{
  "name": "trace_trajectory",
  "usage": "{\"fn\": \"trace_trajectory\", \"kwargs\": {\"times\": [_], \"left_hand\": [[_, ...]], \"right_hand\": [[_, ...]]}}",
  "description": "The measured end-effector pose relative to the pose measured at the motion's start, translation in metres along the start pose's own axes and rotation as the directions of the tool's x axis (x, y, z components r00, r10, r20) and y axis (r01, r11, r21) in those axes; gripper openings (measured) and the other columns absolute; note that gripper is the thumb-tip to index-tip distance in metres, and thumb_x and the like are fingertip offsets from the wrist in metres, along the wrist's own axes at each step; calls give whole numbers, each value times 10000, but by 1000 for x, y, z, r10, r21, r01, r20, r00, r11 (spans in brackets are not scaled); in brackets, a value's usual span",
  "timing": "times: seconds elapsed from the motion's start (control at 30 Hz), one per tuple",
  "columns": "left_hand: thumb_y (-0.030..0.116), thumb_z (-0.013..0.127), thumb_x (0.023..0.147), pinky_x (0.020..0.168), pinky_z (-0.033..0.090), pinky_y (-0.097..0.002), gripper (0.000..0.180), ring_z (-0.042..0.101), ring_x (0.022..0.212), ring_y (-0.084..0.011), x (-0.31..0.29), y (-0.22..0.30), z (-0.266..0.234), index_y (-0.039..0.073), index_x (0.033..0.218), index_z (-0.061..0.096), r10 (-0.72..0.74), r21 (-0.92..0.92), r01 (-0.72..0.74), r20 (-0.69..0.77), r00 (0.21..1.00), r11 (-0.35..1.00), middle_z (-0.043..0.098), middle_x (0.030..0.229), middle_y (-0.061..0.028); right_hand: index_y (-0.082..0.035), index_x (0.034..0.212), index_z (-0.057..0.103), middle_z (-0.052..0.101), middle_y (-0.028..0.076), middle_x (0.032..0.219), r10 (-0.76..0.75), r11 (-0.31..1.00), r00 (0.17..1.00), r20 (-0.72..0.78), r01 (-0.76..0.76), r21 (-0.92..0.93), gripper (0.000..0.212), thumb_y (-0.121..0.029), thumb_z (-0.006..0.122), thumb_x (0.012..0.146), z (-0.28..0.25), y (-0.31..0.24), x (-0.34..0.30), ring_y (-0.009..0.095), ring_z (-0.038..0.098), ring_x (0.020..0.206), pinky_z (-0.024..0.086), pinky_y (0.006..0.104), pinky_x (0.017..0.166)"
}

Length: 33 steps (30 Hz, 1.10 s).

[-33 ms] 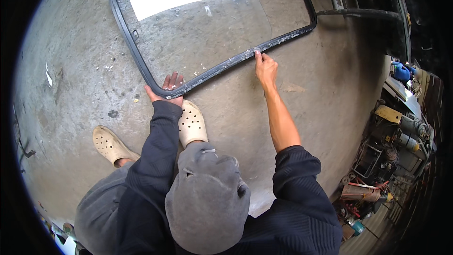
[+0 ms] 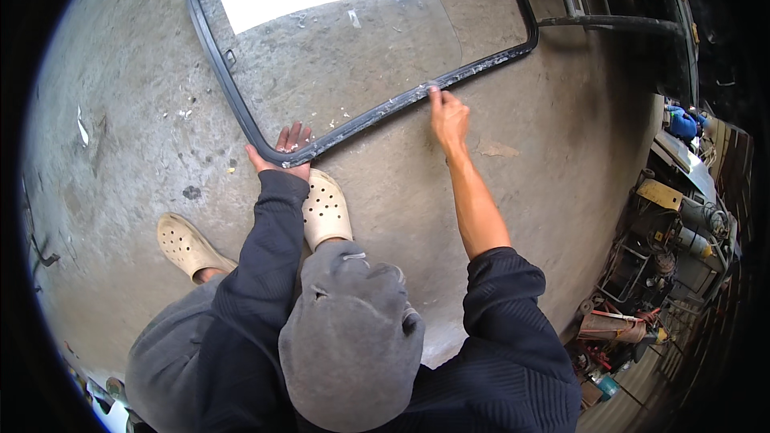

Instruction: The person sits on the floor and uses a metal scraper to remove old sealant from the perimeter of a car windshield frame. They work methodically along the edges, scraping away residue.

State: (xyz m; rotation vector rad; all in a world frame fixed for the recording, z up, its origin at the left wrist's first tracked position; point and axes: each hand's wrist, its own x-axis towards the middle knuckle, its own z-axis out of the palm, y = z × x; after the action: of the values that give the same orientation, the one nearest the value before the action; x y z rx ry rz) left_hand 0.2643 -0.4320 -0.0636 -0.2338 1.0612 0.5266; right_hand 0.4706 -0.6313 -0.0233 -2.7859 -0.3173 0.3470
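One bare left hand (image 2: 299,171), fingers apart, lies under the near-left corner of a black-rimmed window (image 2: 358,123) over a concrete floor (image 2: 120,176), its long axis slanting from near left to far right, as the curled right hand (image 2: 451,122) touches its near edge, whether pinching it unclear.

One black-framed window (image 2: 357,52); two beige clogs (image 2: 327,207); two dark sleeves (image 2: 258,250); one bare forearm (image 2: 479,207)
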Motion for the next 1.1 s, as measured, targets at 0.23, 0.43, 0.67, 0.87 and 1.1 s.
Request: {"fn": "trace_trajectory", "kwargs": {"times": [0.23, 0.43, 0.67, 0.87, 1.1], "left_hand": [[774, 496, 733, 1029, 317, -565, 933, 447, 1158, -462, -1, 1, 2, -60, 1143, 411, 11, 10, -11, 8, 1000, 1000, 461, 1212, -267], [720, 433, 814, 1032, 339, -528, 859, 435, 1180, -439, -6, 5, 0, -47, 1197, 384, -18, -9, 18, 9, 1000, 1000, 433, 1260, -252], [750, 470, 770, 1038, 311, -551, 908, 432, 1172, -457, -2, 2, 1, -64, 1167, 394, 2, 2, -2, 14, 1000, 1000, 448, 1228, -270], [725, 418, 818, 1038, 328, -520, 879, 415, 1199, -430, -5, 4, 2, -48, 1234, 364, -6, 8, 5, 7, 1000, 1000, 424, 1277, -248], [715, 416, 825, 1045, 323, -519, 887, 409, 1208, -427, -6, 4, 4, -49, 1269, 333, -12, 3, 12, 12, 1000, 1000, 418, 1281, -243]], "right_hand": [[-58, 874, 669, 638, 255, 804, 11, 1000, 999, -36, -10, 9, 440, -463, 501, 897, 2, -1, 7, 471, 607, 798, 478, 518, 704], [-61, 842, 656, 632, 258, 801, 42, 998, 999, 14, -41, -45, 440, -469, 501, 897, -2, -14, 3, 468, 605, 795, 474, 524, 705], [-39, 851, 659, 631, 260, 818, 11, 994, 999, 45, -6, -110, 452, -463, 508, 896, -18, -14, 9, 465, 599, 814, 469, 511, 717], [-39, 860, 665, 631, 273, 848, 24, 987, 993, 118, -5, -158, 424, -428, 503, 902, -23, -16, 5, 469, 601, 846, 470, 522, 742], [-33, 869, 664, 633, 275, 861, 66, 992, 992, 109, -53, -117, 438, -434, 490, 905, -17, -16, 4, 467, 601, 855, 465, 522, 753]]}}
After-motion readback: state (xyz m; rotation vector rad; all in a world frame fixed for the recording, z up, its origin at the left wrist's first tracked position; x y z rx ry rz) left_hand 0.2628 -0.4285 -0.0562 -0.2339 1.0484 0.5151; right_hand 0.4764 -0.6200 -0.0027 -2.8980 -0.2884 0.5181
